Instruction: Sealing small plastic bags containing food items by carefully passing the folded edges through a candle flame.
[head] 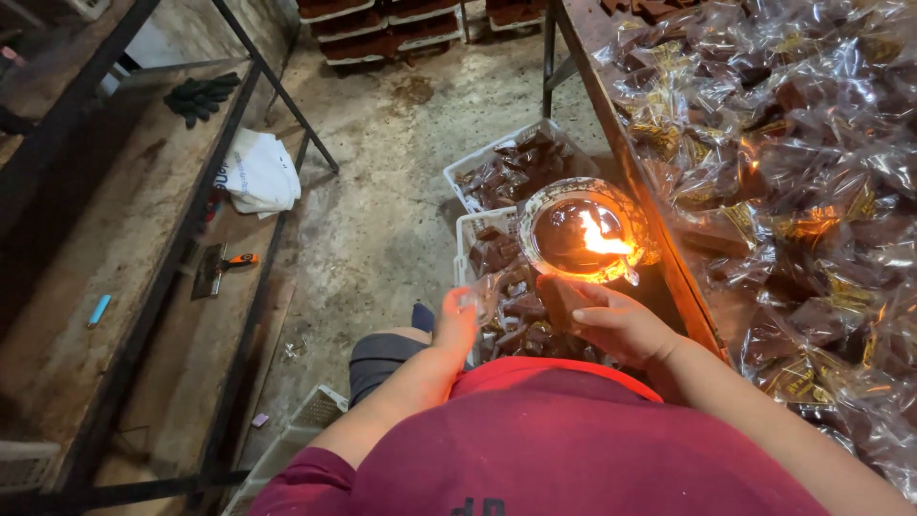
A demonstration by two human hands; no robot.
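Observation:
My right hand (623, 325) holds a brown block in clear wrap (564, 294) just below a glass bowl lamp (583, 232) with a burning flame (602, 241). The left hand (455, 325) pinches the clear wrapper's other end (478, 301). Both hands hover over a white crate (466, 229) filled with wrapped brown blocks, above my lap.
A heap of wrapped brown pieces (793, 182) covers the table at right. A second white crate (511, 167) of pieces sits on the concrete floor. At left a metal-framed bench holds dark gloves (201, 96), a white cloth (258, 172), a scraper (218, 268) and a blue lighter (98, 309).

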